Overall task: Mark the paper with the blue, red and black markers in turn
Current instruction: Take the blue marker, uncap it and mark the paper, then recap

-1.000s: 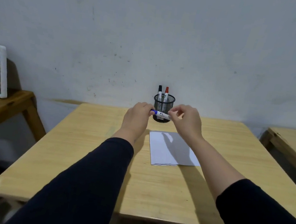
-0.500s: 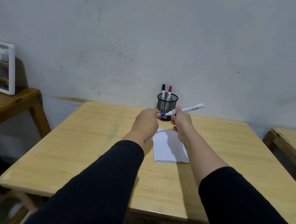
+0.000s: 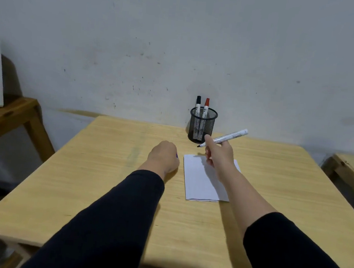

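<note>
holding the uncapped blue marker (image 3: 225, 138) in the right hand (image 3: 220, 153), tip poised above the paper's (image 3: 202, 179) far edge.
keeping the blue cap (image 3: 176, 155) closed in the left hand (image 3: 164, 157) beside the paper, near the desk's (image 3: 95, 169) far edge; next, probably lowering the tip onto the sheet.

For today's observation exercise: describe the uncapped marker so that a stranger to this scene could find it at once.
Start at the wooden table against the wall, then find the white paper near its far edge. Just above the paper, the right hand holds the uncapped marker tilted in the air. Unlike the black-capped marker and red-capped marker standing in the mesh pen holder, its tip is bare.
</note>
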The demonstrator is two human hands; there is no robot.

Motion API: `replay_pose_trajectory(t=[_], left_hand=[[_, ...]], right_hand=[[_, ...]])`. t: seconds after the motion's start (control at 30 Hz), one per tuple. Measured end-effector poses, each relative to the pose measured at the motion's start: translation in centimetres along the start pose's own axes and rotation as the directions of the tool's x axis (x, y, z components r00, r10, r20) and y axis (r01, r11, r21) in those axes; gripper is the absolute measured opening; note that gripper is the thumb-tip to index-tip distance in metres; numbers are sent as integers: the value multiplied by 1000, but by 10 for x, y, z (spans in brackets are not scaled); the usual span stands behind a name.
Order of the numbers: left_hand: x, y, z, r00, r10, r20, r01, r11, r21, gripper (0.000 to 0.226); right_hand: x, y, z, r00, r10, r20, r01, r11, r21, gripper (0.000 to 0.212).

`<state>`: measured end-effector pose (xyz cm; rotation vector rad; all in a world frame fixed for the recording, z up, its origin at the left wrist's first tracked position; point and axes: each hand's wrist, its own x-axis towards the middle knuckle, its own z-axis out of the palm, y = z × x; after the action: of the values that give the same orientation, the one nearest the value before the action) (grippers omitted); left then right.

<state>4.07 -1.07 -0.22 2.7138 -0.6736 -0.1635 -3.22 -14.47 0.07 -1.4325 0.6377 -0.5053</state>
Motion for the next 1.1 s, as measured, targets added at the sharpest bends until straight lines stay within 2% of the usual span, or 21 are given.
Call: replay_pose_trajectory(t=[0.13,0.2,0.27,0.33,0.43,0.57,0.67,0.87,1.0,1.1], left_hand=[[-4,-8,16,988,67,-140,-62,997,39,49],[-6,-15,26,976,81,-203,-71,996,54,66],[-7,-21,36,990,63,-129,-56,997,56,85],[-6,-25,41,998,50,-39,-47,995,92,97],[-1,-26,42,998,58,-4,-57,990,132,100],[2,-27,44,998,61,1,-60,986,154,96],[6,-27,44,998,59,-5,-57,985,165,92],[5,-26,46,998,68,-17,-64,982,180,92],[6,-26,46,998,66,-18,-62,980,189,92],[6,-26,46,998,63,-13,-59,980,190,92]], right_hand=[[5,1,12,998,-51,35,50,999,17,21],[7,2,20,995,-25,94,14,993,114,15],[11,5,28,989,10,145,-37,983,182,11],[16,9,34,988,-14,151,-10,988,157,11],[17,13,39,986,-93,139,74,988,135,23],[16,18,40,973,-227,49,232,960,-154,31],[20,24,40,963,-268,-20,253,928,-274,40],[22,27,39,959,-281,-29,255,905,-340,26],[24,29,40,959,-284,0,263,889,-374,32],[22,29,41,964,-267,8,253,900,-356,28]])
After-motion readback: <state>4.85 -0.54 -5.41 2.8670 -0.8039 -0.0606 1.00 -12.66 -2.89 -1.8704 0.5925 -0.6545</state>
